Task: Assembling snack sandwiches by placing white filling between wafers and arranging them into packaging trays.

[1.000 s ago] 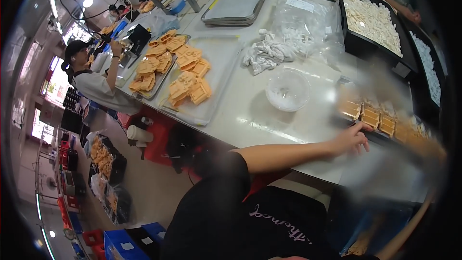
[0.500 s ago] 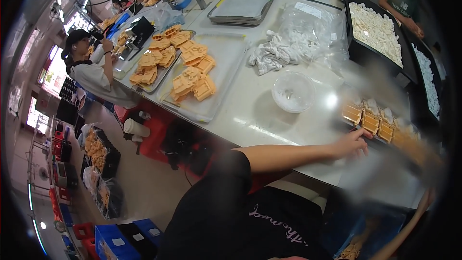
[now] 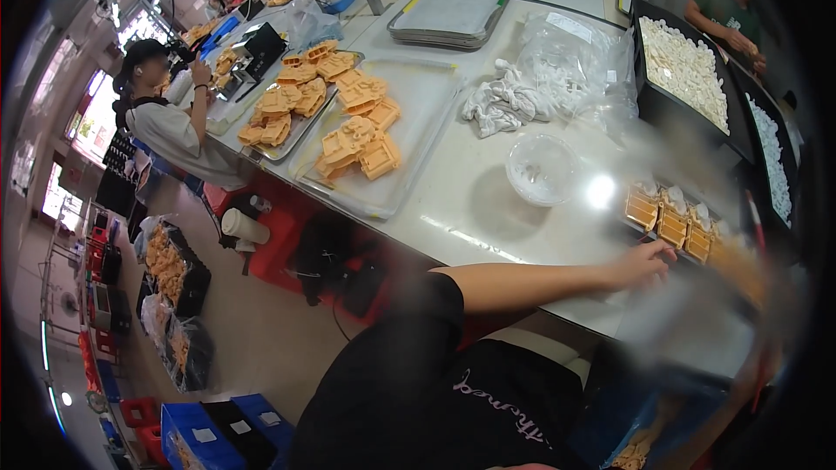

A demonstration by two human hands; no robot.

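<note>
Row of orange molded parts [image 3: 671,226] right by the bent left hand [image 3: 643,266]; right hand [image 3: 763,355] blurry, can't tell either grip. Bare tabletop [image 3: 522,235] from plastic bowl [image 3: 542,172] to near edge.

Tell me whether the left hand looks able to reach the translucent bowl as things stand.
Probably yes: the left hand is close by the row of orange pieces, and only tabletop shows between it and the translucent bowl.
</note>
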